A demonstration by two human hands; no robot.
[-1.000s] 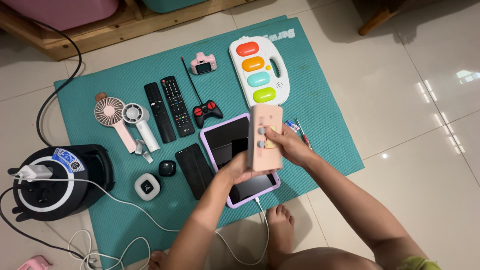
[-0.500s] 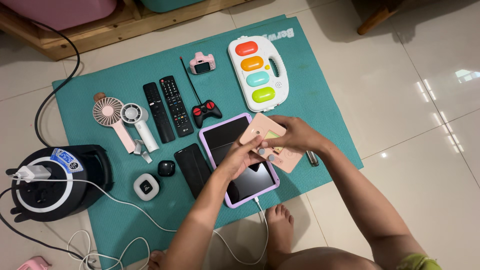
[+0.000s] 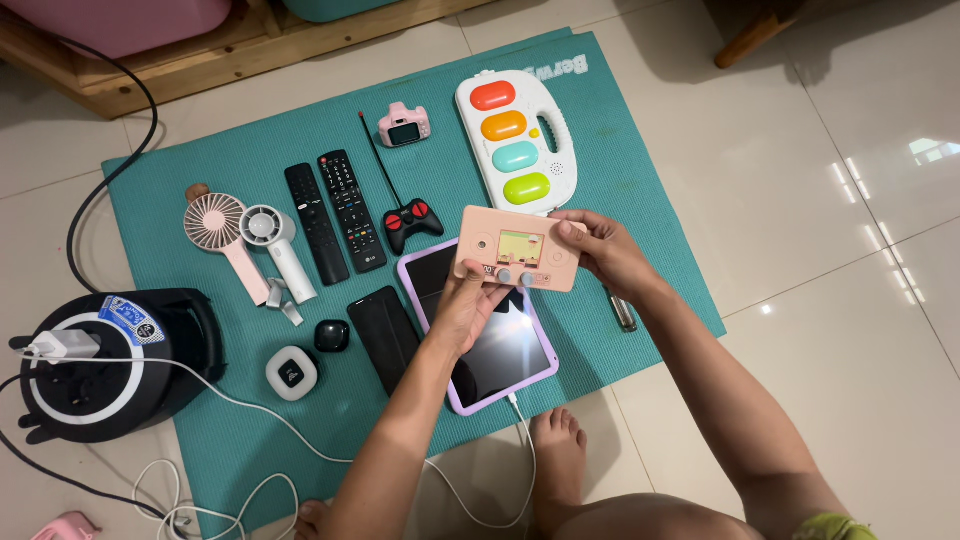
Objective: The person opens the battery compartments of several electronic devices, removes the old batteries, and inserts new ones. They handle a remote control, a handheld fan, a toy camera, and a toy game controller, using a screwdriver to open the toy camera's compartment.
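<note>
1. Head view: the left hand [image 3: 468, 305] and the right hand [image 3: 600, 250] each keep a firm grip on one end of a pink handheld game console [image 3: 517, 261], lifted level with its small screen facing up.
2. The console hangs above the top edge of a purple-cased tablet [image 3: 487, 330] lying on a teal mat [image 3: 620, 190].
3. Just beyond are a white toy keyboard [image 3: 514, 140] and a black toy controller [image 3: 413, 220].

Pink handheld game console [image 3: 518, 249] (small lit screen, grey buttons) held level, face up
</note>
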